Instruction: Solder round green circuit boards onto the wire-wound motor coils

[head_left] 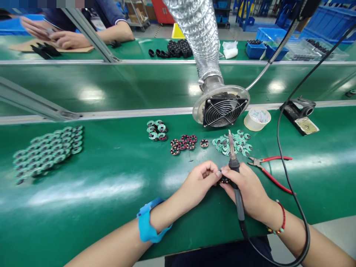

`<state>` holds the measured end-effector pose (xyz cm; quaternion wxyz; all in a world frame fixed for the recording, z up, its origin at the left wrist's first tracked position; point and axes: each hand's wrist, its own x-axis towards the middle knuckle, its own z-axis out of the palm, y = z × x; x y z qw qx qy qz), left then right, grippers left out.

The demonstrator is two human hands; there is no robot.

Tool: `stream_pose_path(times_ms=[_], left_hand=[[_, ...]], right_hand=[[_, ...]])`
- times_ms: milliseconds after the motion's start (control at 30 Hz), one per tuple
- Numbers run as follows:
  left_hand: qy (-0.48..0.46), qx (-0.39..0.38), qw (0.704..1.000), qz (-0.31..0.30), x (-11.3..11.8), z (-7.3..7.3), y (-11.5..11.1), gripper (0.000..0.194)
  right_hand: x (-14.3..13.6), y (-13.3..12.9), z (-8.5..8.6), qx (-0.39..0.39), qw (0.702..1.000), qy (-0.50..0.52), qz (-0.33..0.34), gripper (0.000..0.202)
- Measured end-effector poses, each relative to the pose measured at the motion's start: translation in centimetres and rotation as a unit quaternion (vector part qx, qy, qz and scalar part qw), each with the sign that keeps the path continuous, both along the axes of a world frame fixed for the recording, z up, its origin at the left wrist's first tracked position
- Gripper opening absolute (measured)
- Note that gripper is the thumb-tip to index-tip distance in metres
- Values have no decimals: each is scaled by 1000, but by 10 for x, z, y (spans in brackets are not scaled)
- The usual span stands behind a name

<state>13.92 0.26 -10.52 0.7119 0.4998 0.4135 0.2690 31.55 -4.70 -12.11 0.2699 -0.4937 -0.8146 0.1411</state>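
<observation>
My left hand (pixel 204 178), with a blue band on its wrist, pinches a small dark ring-shaped wound coil (pixel 224 179) between thumb and fingers. My right hand (pixel 247 187) has a soldering iron (pixel 233 163) tucked across it, the tip pointing up and away. Its thumb and fingertips also touch the coil, which the fingers partly cover. Just beyond my hands lie a heap of small green circuit boards (pixel 232 144), a lone copper-wound coil (pixel 204 143) and a cluster of several similar coils (pixel 183 144).
Red-handled cutters (pixel 274 170) lie right of my hands. A fume-extraction fan (pixel 225 112) hangs ahead, near a tape roll (pixel 257 119) and iron stand (pixel 302 115). Board-topped coils stand in a small group (pixel 156 130) and many rows (pixel 48 152). Another person's hands (pixel 63 39) work across the bench.
</observation>
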Motion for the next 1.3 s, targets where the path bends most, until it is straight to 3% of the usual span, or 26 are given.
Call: stream_pose_path(times_ms=[167,333,433,633,767,867,1100,1167,1300], left_hand=[[9,-43,997,64,-4,0,7,18],[-14,-58,988,143,-11,1,16,19],[-3,-39,990,137,-12,-1,18,19],[44,36,990,127,-16,-6,21,20],[104,136,983,66,-16,-3,30,17],[189,249,950,-19,-6,3,40,9],[393,439,802,-97,37,-1,62,25],[408,455,784,-109,41,-5,63,20],[406,455,786,-98,36,-8,60,14]], right_hand=[[7,0,4,-8,999,-18,29,30],[22,3,8,20,1000,-5,-23,28],[26,6,4,2,999,24,-43,29],[19,9,-11,-28,999,33,7,27],[19,8,-11,-33,997,63,9,34],[24,7,-8,-42,993,111,-18,40],[36,10,-11,-31,981,174,-80,42],[36,11,-10,-24,981,174,-88,41],[33,11,-6,-4,982,164,-90,40]])
